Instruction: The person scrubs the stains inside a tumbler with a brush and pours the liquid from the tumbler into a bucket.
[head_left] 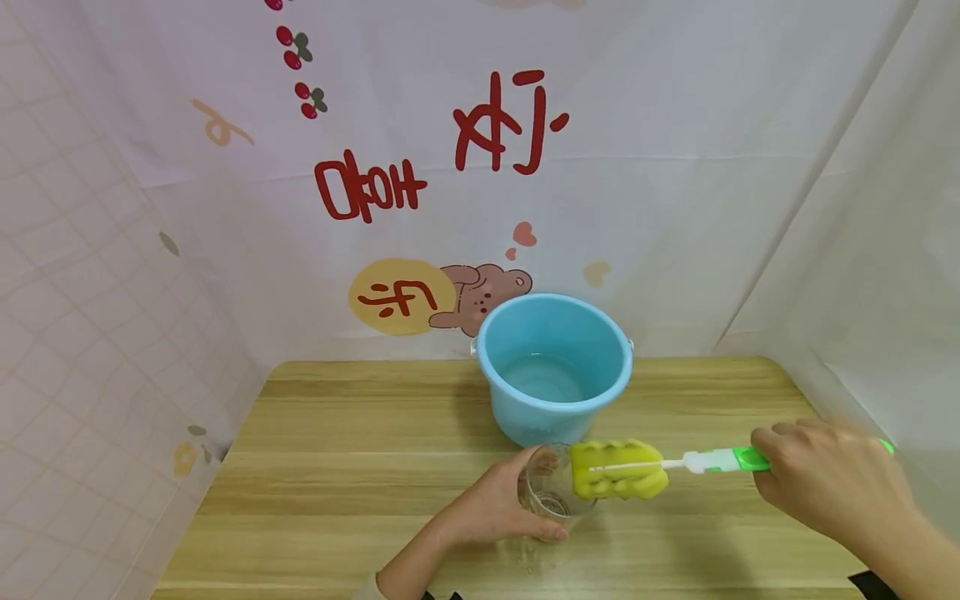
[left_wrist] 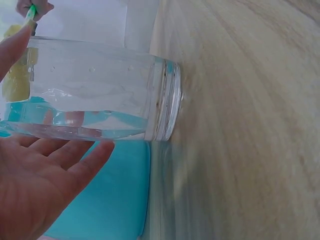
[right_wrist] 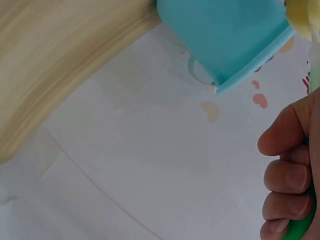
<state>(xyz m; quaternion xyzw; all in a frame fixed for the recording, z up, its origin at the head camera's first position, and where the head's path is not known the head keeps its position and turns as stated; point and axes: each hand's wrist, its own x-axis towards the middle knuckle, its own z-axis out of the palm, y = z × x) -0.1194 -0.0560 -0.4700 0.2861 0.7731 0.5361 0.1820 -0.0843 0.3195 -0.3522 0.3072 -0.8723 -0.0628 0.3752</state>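
Observation:
A clear drinking glass (head_left: 552,500) stands on or just over the table, its thick base (left_wrist: 170,102) close to the wood. My left hand (head_left: 491,500) grips it around the side, thumb on the near side and fingers on the far side. My right hand (head_left: 828,475) holds a sponge cup brush by its green and white handle (head_left: 723,460), fingers curled round it in the right wrist view. The brush's yellow sponge head (head_left: 618,471) is at the glass's mouth, overlapping the rim in the head view. Whether it touches the rim, I cannot tell.
A light blue bucket (head_left: 495,400) with water in it stands just behind the glass, its handle hanging at the side. Wet drops lie on the wooden table (head_left: 337,500) near the glass. A printed white cloth (head_left: 675,217) hangs behind and at both sides.

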